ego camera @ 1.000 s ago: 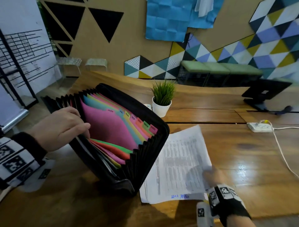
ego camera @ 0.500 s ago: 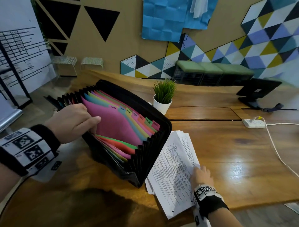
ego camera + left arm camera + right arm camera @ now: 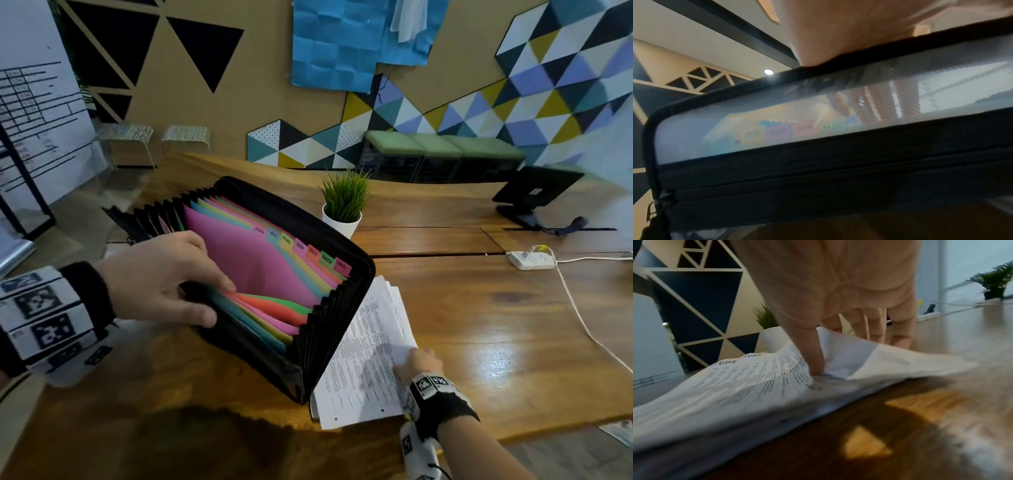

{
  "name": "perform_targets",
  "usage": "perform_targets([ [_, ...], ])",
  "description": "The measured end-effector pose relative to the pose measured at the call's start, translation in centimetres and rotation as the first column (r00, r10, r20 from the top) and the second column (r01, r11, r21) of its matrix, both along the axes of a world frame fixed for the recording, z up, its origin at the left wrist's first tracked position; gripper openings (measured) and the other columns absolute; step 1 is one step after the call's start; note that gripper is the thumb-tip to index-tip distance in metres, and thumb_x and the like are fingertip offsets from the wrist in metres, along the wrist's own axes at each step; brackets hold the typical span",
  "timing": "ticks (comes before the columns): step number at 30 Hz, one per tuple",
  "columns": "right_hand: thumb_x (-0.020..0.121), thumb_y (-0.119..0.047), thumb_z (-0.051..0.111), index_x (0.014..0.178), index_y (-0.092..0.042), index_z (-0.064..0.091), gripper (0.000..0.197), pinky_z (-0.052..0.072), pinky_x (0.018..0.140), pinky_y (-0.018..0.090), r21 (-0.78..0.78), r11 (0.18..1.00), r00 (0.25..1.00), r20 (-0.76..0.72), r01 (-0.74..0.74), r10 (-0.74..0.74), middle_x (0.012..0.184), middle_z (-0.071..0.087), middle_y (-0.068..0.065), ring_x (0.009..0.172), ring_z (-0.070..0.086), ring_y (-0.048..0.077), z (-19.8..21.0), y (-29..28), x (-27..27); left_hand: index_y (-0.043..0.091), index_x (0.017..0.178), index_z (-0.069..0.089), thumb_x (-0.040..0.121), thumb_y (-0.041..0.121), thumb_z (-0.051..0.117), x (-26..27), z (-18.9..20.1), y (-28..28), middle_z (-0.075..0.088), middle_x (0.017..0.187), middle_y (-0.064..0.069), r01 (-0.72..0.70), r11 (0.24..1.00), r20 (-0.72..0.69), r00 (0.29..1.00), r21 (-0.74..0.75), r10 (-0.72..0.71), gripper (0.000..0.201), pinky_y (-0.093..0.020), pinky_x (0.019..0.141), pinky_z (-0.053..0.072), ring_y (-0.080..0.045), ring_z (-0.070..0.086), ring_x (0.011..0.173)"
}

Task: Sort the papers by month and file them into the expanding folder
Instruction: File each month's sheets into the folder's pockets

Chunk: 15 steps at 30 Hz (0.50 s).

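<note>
A black expanding folder (image 3: 346, 274) stands open on the wooden table, its coloured dividers (image 3: 260, 267) tabbed JUN to DEC. My left hand (image 3: 161, 277) grips the folder's near wall, fingers inside the pockets, thumb outside. In the left wrist view the folder's clear front (image 3: 777, 129) shows tabs FEB to MAY. A stack of printed papers (image 3: 366, 356) lies right of the folder. My right hand (image 3: 416, 363) pinches the top sheet (image 3: 777, 369), marked JUNE, at its right edge and lifts that edge; thumb on top, fingers under.
A small potted plant (image 3: 344, 205) stands just behind the folder. A white power strip (image 3: 529, 260) with a cable (image 3: 582, 322) lies at the right, and a black stand (image 3: 534, 195) beyond it. Green benches (image 3: 442, 147) line the far wall.
The paper stack has turned to lie lengthwise beside the folder. My right hand moved onto its right edge and lifted the top sheet. My left hand reached deeper into the folder.
</note>
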State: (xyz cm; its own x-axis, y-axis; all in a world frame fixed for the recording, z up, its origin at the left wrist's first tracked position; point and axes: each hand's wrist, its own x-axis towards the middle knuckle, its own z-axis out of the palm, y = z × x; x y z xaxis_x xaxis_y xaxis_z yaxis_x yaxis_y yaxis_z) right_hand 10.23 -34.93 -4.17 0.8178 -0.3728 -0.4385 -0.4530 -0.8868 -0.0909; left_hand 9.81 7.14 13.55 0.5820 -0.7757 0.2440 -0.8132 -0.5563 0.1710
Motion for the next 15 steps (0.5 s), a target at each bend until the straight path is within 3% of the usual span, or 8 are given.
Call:
perform_targets([
  [3, 0.086, -0.024, 0.057, 0.119, -0.015, 0.049, 0.035, 0.042, 0.098, 0.035, -0.03, 1.0, 0.999, 0.041, 0.004, -0.003, 0.12, 0.047, 0.006, 0.11, 0.046, 0.022, -0.4, 0.3, 0.1, 0.04, 0.112, 0.064, 0.083, 0.078, 0.034, 0.0, -0.2, 0.0, 0.065, 0.096, 0.028, -0.017, 0.989, 0.113, 0.994, 0.148, 0.001, 0.056, -0.011, 0.089, 0.032, 0.004, 0.053, 0.085],
  [5, 0.087, -0.019, 0.055, 0.119, -0.016, 0.049, 0.033, 0.043, 0.097, 0.034, -0.045, 0.999, 0.998, 0.064, 0.014, -0.011, 0.119, 0.046, 0.006, 0.108, 0.048, 0.02, -0.2, 0.4, 0.1, 0.045, 0.104, 0.065, 0.083, 0.056, 0.045, 0.5, -0.3, -0.1, 0.065, 0.094, 0.031, -0.036, 0.969, 0.147, 0.989, 0.244, 0.0, 0.03, -0.008, 0.089, 0.024, 0.007, 0.056, 0.078],
  [8, 0.088, -0.005, 0.05, 0.123, -0.011, 0.042, 0.036, 0.046, 0.095, 0.035, 0.06, 0.997, 0.99, 0.125, 0.057, -0.064, 0.116, 0.051, 0.011, 0.104, 0.054, 0.023, -0.4, -0.1, 0.1, 0.056, 0.085, 0.063, 0.069, 0.041, 0.054, 1.5, -0.6, 1.1, 0.064, 0.084, 0.034, -0.047, 0.96, 0.098, 0.995, 0.276, 0.02, 0.025, -0.011, 0.085, 0.024, 0.018, 0.051, 0.076],
  [10, 0.087, 0.0, 0.051, 0.126, -0.012, 0.033, 0.045, 0.052, 0.084, 0.034, 0.197, 0.971, 0.964, 0.202, 0.135, -0.175, 0.104, 0.058, 0.013, 0.089, 0.058, 0.024, -0.6, -1.4, -0.1, 0.072, 0.085, 0.045, 0.066, 0.036, 0.063, 1.8, -1.0, 2.5, 0.061, 0.076, 0.035, -0.056, 0.983, 0.075, 0.996, 0.177, 0.044, 0.045, -0.011, 0.092, 0.023, 0.026, 0.045, 0.087],
  [11, 0.085, 0.0, 0.055, 0.13, -0.014, 0.028, 0.055, 0.052, 0.076, 0.031, 0.256, 0.953, 0.947, 0.231, 0.161, -0.222, 0.103, 0.06, 0.014, 0.083, 0.058, 0.023, -0.9, -2.3, -0.3, 0.074, 0.087, 0.043, 0.061, 0.032, 0.074, 1.8, -1.1, 3.0, 0.061, 0.073, 0.031, -0.06, 0.989, 0.081, 0.995, 0.132, 0.049, 0.058, -0.014, 0.092, 0.027, 0.023, 0.048, 0.089],
  [13, 0.08, -0.008, 0.065, 0.134, -0.017, 0.03, 0.065, 0.051, 0.063, 0.029, 0.319, 0.927, 0.939, 0.209, 0.199, -0.274, 0.103, 0.063, 0.012, 0.079, 0.06, 0.022, -1.0, -4.0, -0.9, 0.056, 0.074, 0.06, 0.036, 0.015, 0.094, 1.8, -2.0, 3.8, 0.069, 0.068, 0.012, -0.113, 0.984, 0.159, 0.983, 0.136, 0.091, 0.066, -0.025, 0.088, 0.032, 0.0, 0.058, 0.083],
  [14, 0.078, -0.012, 0.066, 0.128, -0.015, 0.042, 0.056, 0.053, 0.062, 0.031, 0.355, 0.911, 0.941, 0.182, 0.208, -0.286, 0.098, 0.064, 0.008, 0.079, 0.062, 0.021, -1.1, -4.7, -1.1, 0.044, 0.069, 0.064, 0.026, 0.008, 0.096, 1.9, -2.5, 4.3, 0.07, 0.067, 0.006, -0.153, 0.977, 0.204, 0.971, 0.149, 0.121, 0.064, -0.023, 0.096, 0.029, -0.005, 0.057, 0.09],
  [15, 0.079, -0.014, 0.066, 0.117, -0.012, 0.053, 0.041, 0.054, 0.063, 0.034, 0.409, 0.888, 0.933, 0.189, 0.208, -0.306, 0.092, 0.065, 0.004, 0.077, 0.062, 0.019, -1.3, -5.3, -1.3, 0.036, 0.074, 0.065, 0.024, 0.006, 0.095, 2.3, -3.3, 5.0, 0.071, 0.069, 0.005, -0.188, 0.974, 0.23, 0.961, 0.129, 0.155, 0.066, -0.021, 0.107, 0.017, 0.003, 0.052, 0.105],
])
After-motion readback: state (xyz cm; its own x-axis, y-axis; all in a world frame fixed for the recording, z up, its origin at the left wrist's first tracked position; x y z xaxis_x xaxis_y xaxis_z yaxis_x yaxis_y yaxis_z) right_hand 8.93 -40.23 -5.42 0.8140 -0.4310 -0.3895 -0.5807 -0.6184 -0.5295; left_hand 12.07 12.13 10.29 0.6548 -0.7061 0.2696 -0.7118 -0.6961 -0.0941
